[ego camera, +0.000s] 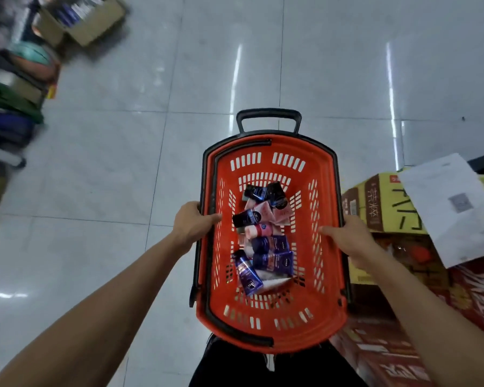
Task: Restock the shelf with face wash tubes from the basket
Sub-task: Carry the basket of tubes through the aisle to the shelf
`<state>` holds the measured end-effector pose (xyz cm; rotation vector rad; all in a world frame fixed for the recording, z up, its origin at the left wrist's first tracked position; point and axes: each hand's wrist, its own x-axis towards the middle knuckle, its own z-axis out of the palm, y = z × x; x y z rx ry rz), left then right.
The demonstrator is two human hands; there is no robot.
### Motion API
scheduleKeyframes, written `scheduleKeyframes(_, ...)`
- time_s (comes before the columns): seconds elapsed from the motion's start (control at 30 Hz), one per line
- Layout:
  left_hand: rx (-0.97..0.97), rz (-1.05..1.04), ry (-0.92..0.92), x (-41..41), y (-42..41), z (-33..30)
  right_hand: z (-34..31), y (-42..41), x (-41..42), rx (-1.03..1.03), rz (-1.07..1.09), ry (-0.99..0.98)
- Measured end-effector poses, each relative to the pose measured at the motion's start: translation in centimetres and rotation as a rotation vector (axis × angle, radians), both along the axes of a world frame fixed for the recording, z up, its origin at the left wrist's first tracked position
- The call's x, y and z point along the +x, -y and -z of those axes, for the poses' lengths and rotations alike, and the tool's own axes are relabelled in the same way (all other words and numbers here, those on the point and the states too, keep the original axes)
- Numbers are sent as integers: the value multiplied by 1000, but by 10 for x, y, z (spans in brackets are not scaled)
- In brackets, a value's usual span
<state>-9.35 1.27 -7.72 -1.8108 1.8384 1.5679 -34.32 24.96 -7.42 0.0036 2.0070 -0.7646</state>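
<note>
An orange plastic basket (327, 208) with black rim and a black pull handle at its far end is held above the tiled floor in front of me. Several face wash tubes (266, 233), dark blue, black and pink, lie jumbled on its bottom. My left hand (194, 222) grips the basket's left rim, thumb inside. My right hand (347, 237) grips the right rim the same way. The shelf (9, 88) runs along the far left edge, blurred, stocked with mixed goods.
An open cardboard box (81, 20) of products sits on the floor at top left. Stacked yellow and red cartons (380, 208) stand close on the right, with a white paper sheet (453, 208) on top. Shiny grey tiles (123, 163) lie between shelf and basket.
</note>
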Motion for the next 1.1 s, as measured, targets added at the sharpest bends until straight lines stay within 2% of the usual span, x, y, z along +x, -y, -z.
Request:
scheduleKeyframes(0.2,-121,-1,-185,13,12,-95,-105,8,18,-128,-32,-224)
scheduleKeyframes(0.4,-217,-13,-318,40,10,-144,-142,8,44,-162,-70,-463)
scheduleKeyframes(0.8,-320,5,-326,78,33,-138,-142,29,91,-52,-78,-624)
scheduleKeyframes(1.1,-319,-23,-331,63,71,-138,-133,72,71,-12,-113,-681)
